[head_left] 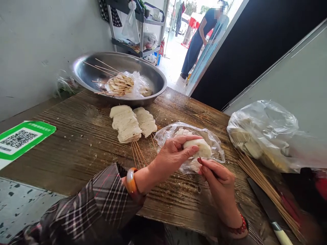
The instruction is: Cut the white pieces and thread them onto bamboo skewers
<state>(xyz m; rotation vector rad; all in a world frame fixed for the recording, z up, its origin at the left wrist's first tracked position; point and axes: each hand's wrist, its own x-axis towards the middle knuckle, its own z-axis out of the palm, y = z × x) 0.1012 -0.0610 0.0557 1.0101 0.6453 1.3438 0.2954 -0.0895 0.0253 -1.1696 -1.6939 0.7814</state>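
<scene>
My left hand (173, 154) is closed around a thick, pale, rounded food slab (199, 147) that looks like soft dough or bun slices. Just to its right and lower, my right hand (218, 175) pinches a thin stick, probably a skewer (200, 159); only a short dark tip shows between the fingers. Beneath both hands lies an open clear plastic bag (217, 149) with more pale pieces inside. Left of that bag, a large stack of skewered pale slices (125, 124) rests on the wooden table (84, 156), beside a smaller skewered stack (146, 121).
A wide steel basin (158, 81) at the back holds skewered slices and plastic. On the right are a filled clear bag (263, 129), a bundle of bamboo skewers (263, 183) and a knife (268, 207). A QR-code sign (25, 139) lies left. One person (201, 37) stands by the doorway.
</scene>
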